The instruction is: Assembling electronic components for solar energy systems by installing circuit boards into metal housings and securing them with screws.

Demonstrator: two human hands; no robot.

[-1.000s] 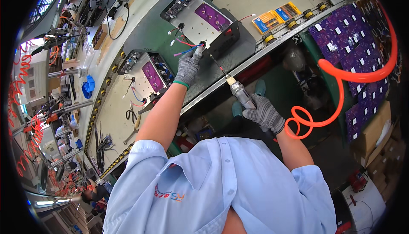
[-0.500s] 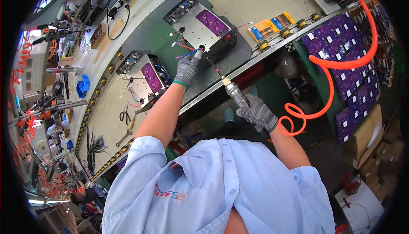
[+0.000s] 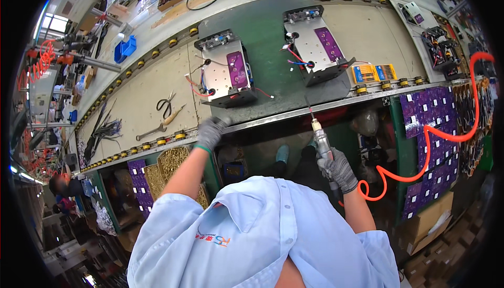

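In my gloved right hand is an air screwdriver, its long bit pointing up toward the bench edge. An orange coiled hose trails off to the right from it. My gloved left hand hovers at the near edge of the bench; motion blurs its fingers, so whether they hold anything cannot be made out. Just beyond it sits a metal chassis with a purple circuit board and loose wires. A second similar chassis stands farther right, red and blue wires coming from its hole.
Scissors, a wrench and a wooden-handled tool lie on the bench left. Yellow bit packs sit at the right. Bins of brass-coloured screws are below the edge. Purple boards hang on a green panel.
My left hand has left the wires of the right chassis and drawn back toward the bench edge. The screwdriver has moved away from that chassis. The view has swung, bringing the screw bins into sight.
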